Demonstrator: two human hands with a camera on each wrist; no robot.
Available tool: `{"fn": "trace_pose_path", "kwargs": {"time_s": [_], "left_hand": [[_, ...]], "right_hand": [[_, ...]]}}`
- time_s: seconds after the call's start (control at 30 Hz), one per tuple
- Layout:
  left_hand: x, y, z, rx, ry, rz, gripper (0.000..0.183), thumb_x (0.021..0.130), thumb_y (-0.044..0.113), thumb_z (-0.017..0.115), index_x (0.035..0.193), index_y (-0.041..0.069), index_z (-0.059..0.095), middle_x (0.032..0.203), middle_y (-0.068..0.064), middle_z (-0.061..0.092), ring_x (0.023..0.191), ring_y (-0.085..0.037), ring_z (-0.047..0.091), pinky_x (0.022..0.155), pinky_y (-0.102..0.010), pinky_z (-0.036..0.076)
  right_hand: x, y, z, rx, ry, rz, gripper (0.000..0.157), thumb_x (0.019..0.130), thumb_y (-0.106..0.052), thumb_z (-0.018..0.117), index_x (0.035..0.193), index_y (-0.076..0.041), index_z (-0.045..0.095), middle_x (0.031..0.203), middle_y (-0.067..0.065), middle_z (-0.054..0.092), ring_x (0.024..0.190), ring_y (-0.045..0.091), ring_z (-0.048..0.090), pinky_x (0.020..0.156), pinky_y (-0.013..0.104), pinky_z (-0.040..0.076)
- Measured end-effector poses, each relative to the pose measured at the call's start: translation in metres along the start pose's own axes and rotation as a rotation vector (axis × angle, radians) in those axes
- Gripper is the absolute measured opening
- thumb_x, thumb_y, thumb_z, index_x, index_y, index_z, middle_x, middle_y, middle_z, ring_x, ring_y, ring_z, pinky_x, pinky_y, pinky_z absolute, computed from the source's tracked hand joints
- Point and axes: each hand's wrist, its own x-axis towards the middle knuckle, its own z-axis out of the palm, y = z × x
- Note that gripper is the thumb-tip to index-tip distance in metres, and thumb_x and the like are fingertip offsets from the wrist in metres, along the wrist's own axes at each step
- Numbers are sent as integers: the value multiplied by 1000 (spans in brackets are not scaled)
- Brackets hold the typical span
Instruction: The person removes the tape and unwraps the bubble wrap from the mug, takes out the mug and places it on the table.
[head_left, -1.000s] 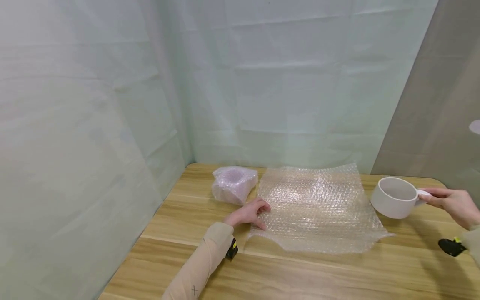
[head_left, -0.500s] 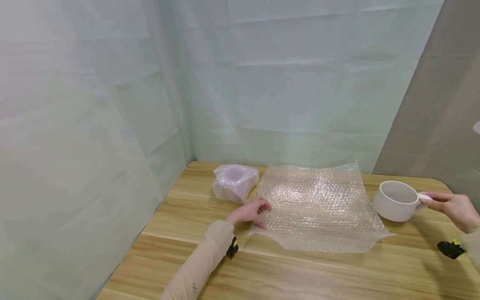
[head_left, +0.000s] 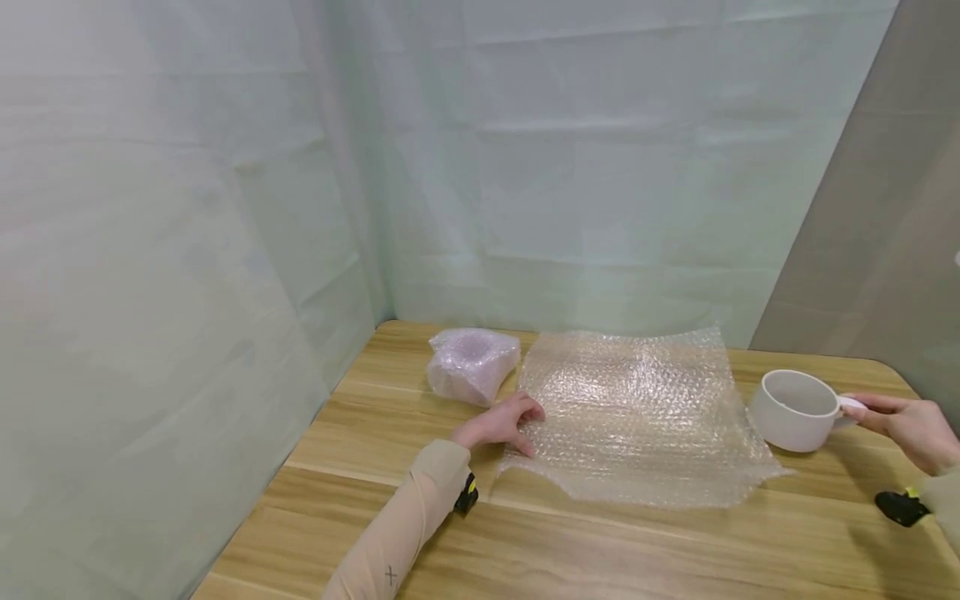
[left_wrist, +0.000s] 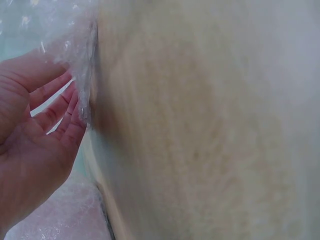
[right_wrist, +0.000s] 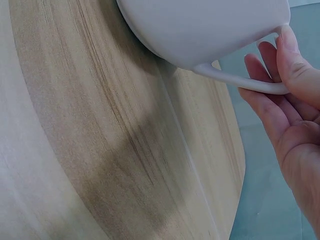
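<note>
Pinching of the handle (right_wrist: 240,82) is done by the thumb and fingers of the right hand (head_left: 911,427), and so the white mug (head_left: 787,425) is held near the right edge of the surface (head_left: 637,558); whether its base is supported there cannot be told. By the left hand (head_left: 501,423), the left edge of the bubble wrap sheet (head_left: 630,417) is touched, with fingers loosely bent and thumb spread; no pinch is seen. The mug is probably best kept level, and the sheet lightly pinned so that it is not dragged. Its uneven right edge, overlapped or nearly met by the mug, could be caught. Toward the far left corner, a bubble-wrapped bundle (head_left: 472,367) is placed just beyond the left hand, where it could be nudged. Past the far edge, a pale fabric screen (head_left: 600,183) is hung.
</note>
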Motion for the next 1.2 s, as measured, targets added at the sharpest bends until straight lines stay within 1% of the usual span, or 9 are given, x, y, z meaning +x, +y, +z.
{"fn": "trace_pose_path", "kwargs": {"time_s": [0.17, 0.3, 0.37, 0.5, 0.53, 0.6, 0.87, 0.97, 1.2], "left_hand": [[0, -1, 0, -5, 2, 5, 56, 63, 14, 82, 110, 1, 54, 104, -6, 47, 98, -20, 46, 87, -24, 37], [1, -3, 1, 4, -1, 9, 57, 63, 17, 82, 110, 1, 54, 104, -4, 47, 98, -18, 46, 87, -23, 37], [2, -5, 1, 7, -2, 10, 58, 63, 18, 82, 111, 2, 54, 104, -4, 47, 98, -17, 46, 86, -22, 37], [3, -5, 2, 6, -2, 6, 57, 63, 18, 82, 111, 3, 54, 105, -4, 47, 98, -16, 46, 86, -21, 37], [3, -5, 1, 4, -1, 5, 57, 63, 18, 82, 111, 3, 54, 105, -3, 47, 98, -16, 46, 86, -21, 37], [3, -5, 1, 6, -2, 4, 57, 63, 18, 82, 111, 3, 54, 105, -4, 47, 98, -16, 45, 86, -21, 37], [1, -3, 1, 2, -10, 5, 56, 64, 17, 82, 111, 2, 54, 104, -3, 45, 98, -17, 45, 86, -22, 37], [1, -3, 0, -3, -12, 5, 56, 64, 17, 81, 110, 2, 54, 104, -3, 45, 98, -18, 45, 87, -23, 37], [1, -2, -1, 9, -11, 2, 57, 64, 16, 82, 111, 1, 54, 105, -5, 46, 99, -18, 45, 87, -23, 37]], "right_hand": [[3, 3, -1, 69, -27, -4, 14, 86, -15, 63, 91, -25, 71, 86, -20, 60, 76, -6, 54, 59, 14, 44], [7, 12, -5, 86, -45, -24, 16, 87, -12, 61, 94, -23, 71, 87, -18, 61, 77, -6, 54, 61, 14, 45], [10, 18, -8, 70, -48, -39, 17, 87, -14, 60, 94, -26, 70, 88, -18, 61, 79, -7, 54, 62, 14, 45], [18, 31, -14, 88, -76, -73, 18, 89, -13, 58, 98, -24, 70, 91, -17, 62, 82, -6, 54, 64, 15, 47], [19, 32, -15, 83, -86, -81, 18, 89, -15, 58, 97, -26, 69, 92, -18, 61, 83, -7, 53, 65, 15, 46], [19, 31, -15, 113, -94, -83, 18, 89, -13, 58, 98, -22, 70, 92, -16, 62, 83, -6, 54, 65, 15, 46], [11, 8, -7, 209, -108, -72, 21, 89, -5, 55, 95, -18, 70, 90, -13, 63, 81, -5, 55, 64, 14, 47], [10, 10, -6, 173, -104, -73, 19, 89, -7, 56, 95, -17, 71, 89, -13, 63, 81, -6, 54, 64, 14, 46], [10, 11, -8, -16, -61, -95, 16, 88, -9, 59, 97, -16, 70, 89, -20, 60, 80, -12, 49, 61, 10, 42]]}}
